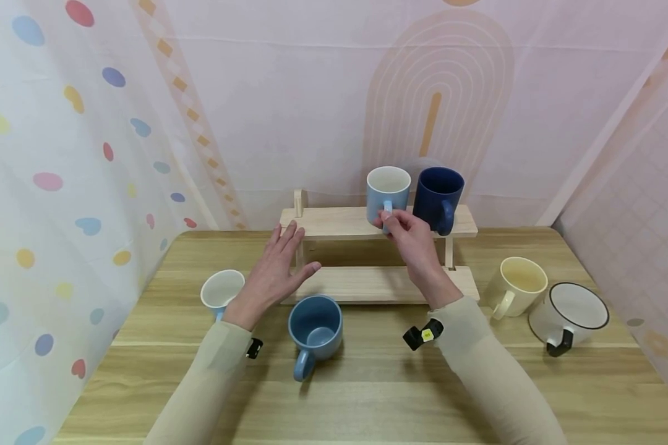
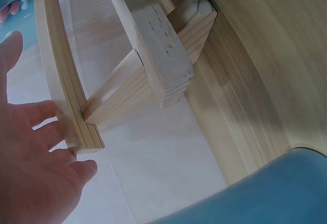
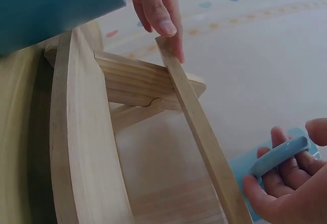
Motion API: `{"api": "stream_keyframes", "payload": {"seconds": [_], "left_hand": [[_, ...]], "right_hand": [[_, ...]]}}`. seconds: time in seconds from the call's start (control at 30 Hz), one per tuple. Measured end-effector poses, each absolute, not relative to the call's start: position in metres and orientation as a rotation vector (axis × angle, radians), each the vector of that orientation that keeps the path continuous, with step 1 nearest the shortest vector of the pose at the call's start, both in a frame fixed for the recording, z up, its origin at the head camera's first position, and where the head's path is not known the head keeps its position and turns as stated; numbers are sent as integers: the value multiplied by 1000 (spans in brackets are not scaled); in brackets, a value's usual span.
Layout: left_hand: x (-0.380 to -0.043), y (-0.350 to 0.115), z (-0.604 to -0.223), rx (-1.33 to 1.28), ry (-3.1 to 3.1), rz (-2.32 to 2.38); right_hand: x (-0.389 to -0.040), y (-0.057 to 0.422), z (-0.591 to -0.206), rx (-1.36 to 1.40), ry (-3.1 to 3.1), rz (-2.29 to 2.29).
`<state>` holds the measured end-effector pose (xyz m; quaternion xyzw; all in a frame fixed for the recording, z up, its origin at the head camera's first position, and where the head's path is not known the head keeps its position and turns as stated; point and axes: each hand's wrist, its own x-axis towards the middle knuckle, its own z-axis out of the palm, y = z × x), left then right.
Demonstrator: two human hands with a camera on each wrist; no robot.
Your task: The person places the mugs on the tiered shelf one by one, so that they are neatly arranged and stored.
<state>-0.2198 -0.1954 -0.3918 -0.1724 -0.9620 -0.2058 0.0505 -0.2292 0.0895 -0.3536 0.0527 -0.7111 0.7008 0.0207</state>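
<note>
Up on the top tier of a two-tier wooden rack (image 1: 334,224) stands a light blue mug (image 1: 376,196) with a white inside. My right hand (image 1: 417,247) holds this mug by its handle (image 3: 280,156), fingers hooked through it. Just to its right on the same tier is a navy mug (image 1: 430,199). At the rack's left end my left hand (image 1: 275,266) has its fingers spread, with the fingertips against the top board's edge (image 2: 84,132). A medium blue mug (image 1: 316,337) stands on the table between my forearms, its handle toward me.
Left of the rack, partly behind my left wrist, is another light blue mug (image 1: 221,289). A cream mug (image 1: 514,287) and a white mug (image 1: 570,315) with a black rim and handle stand at the right. Patterned curtains (image 1: 289,111) enclose the wooden table (image 1: 367,383).
</note>
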Motion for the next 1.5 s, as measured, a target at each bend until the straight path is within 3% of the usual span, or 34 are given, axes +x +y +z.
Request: {"api": "stream_keyframes", "payload": {"seconds": [0.43,0.97,1.5], "left_hand": [[-220,-196,-392,-521,-2930,-627],[-221,-198,-389,-563,-2875,-682],[-170,-213,-394,-564,-2541,-955]], "right_hand": [[-212,96,-359,205,-2178,2117],[-174,121,-384,468,-2522,1547],[-160,138,-413,771,-2796,891]]}}
